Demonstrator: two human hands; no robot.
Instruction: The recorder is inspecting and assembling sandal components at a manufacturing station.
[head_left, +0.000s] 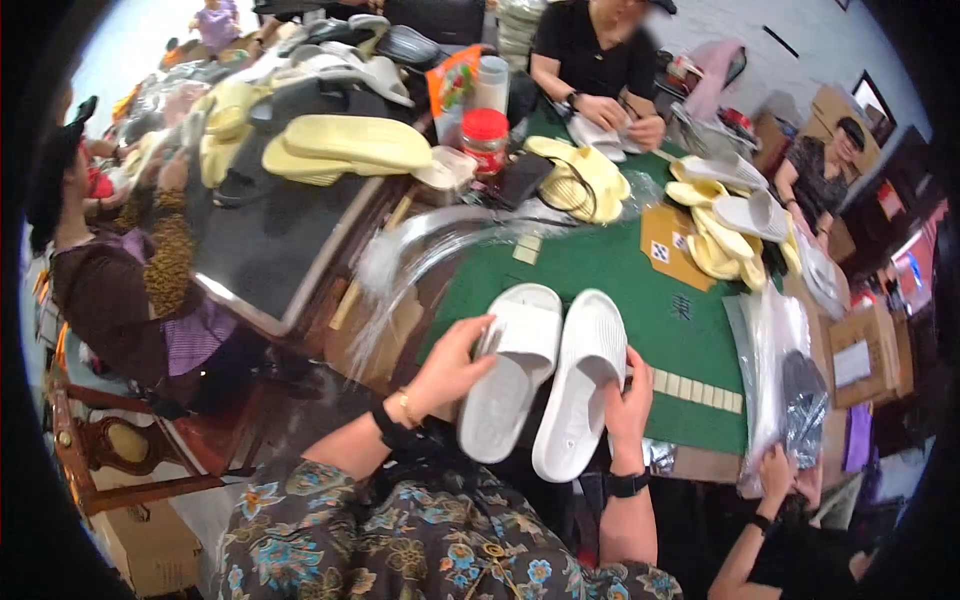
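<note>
Two white slide slippers are held side by side over the near edge of the green table, toes pointing away from me. My left hand (455,365) grips the left slipper (515,350) by its outer side, near the strap. Around the outer side of the right slipper (580,390) my right hand (628,405) is closed, its thumb by the foot opening. The slippers lean slightly apart at the toes. Ribbed straps show on both, and the soles underneath are hidden.
The green table (480,285) carries pale tiles (697,390), yellow slippers (585,180), clear plastic bags (775,340) and a red-lidded jar (484,140). More slippers lie on a dark table (290,235) at left. Co-workers sit around; one's hand (775,470) touches the bags at right.
</note>
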